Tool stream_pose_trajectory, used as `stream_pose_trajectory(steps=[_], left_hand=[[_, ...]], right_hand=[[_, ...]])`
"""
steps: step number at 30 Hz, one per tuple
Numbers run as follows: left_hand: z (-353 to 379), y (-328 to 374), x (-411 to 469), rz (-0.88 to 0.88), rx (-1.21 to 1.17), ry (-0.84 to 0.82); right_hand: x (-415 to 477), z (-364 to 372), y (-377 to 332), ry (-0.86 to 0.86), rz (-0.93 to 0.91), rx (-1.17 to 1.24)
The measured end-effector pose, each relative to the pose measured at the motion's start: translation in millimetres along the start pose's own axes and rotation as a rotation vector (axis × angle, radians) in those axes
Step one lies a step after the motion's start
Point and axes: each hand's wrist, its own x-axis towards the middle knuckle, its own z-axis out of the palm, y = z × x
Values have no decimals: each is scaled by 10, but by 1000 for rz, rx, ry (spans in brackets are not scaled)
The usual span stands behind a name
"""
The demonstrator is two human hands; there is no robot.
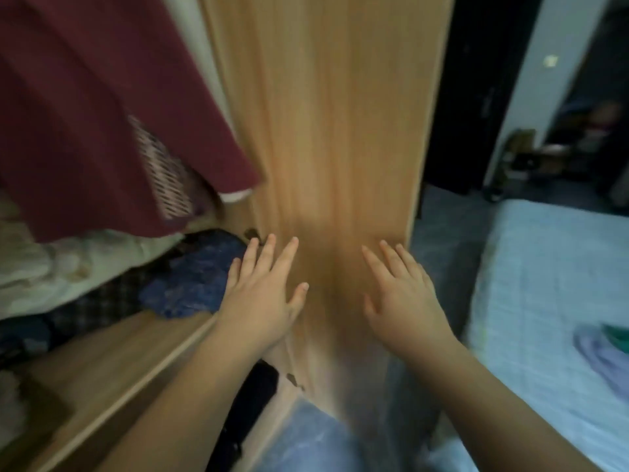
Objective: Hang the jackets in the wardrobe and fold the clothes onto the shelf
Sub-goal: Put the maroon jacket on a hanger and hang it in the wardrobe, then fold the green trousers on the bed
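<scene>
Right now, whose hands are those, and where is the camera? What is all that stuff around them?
The camera sits on a person's head and looks down, so you see what they see. The left hand and right hand are both spread flat and hold nothing; they reach toward a wooden wardrobe door. I cannot tell if they touch it, since the picture is blurry. Left of the door, a dark red garment hangs inside the wardrobe above a blue patterned cloth on a shelf. On the right is a bed with some clothes on it.
</scene>
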Motion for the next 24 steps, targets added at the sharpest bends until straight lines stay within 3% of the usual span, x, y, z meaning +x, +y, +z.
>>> stream_pose_trajectory(steps=[5,12,16,24], left_hand=[[590,1361,-360,140,-147,-68],[1460,3684,-837,314,-185,-303],[1828,4982,-1101,483,-189,-299],[2372,6431,-1099,568,-166,-444]], right_hand=[[-1054,-208,1285,-29,185,-38],[-2462,-957,3268,-85,414,-186],[-3200,-1339,4294,-118,558,-263],[-3960,-1680,5488,-204,751,-220]])
